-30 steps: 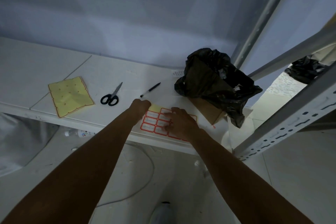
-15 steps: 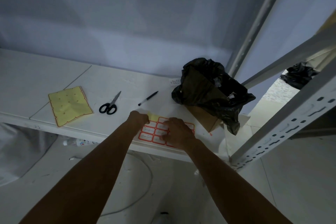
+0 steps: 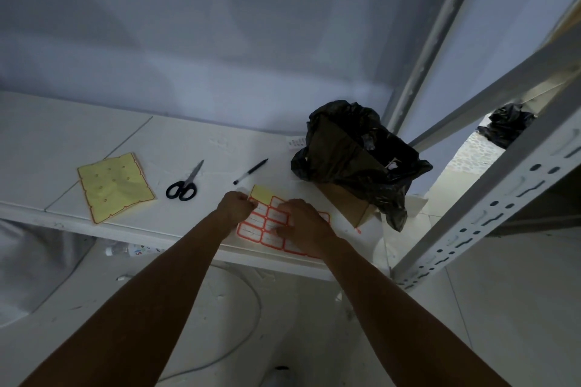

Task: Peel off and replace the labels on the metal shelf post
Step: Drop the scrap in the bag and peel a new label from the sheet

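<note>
Fingers [image 3: 248,203] of the left hand [image 3: 235,207] are curled in tight at the 10 o'clock corner of the label sheet [image 3: 267,223]. They look pinched on the edge of one label, but the spot is too small and dark to be sure. The right hand [image 3: 306,229] lies flat on the sheet, fingers spread and pressing down, not gripping anything. It holds the sheet so it does not slide.

The sheet lies on the white shelf [image 3: 188,141], close to the front edge. Its labels are white with red borders. At the 11 o'clock corner the yellow backing shows where a label is already gone.

I think a label will feel very light and thin. It will bend and curl easily, and it can tear if pulled fast. Its back is sticky, so it may fold and stick to itself or to a finger. The best place to take hold is one corner, lifted with a fingernail, then peeled slowly and low.

At 3 o'clock from the sheet stands the metal shelf post [image 3: 490,214], pale with rows of holes. That is where the label should go. I cannot see any labels on it from here.

Just past the sheet at 12 o'clock is a black pen [image 3: 250,171]. Scissors [image 3: 185,184] lie at 10 o'clock. A black bag [image 3: 355,160] sits at 1 o'clock.
</note>
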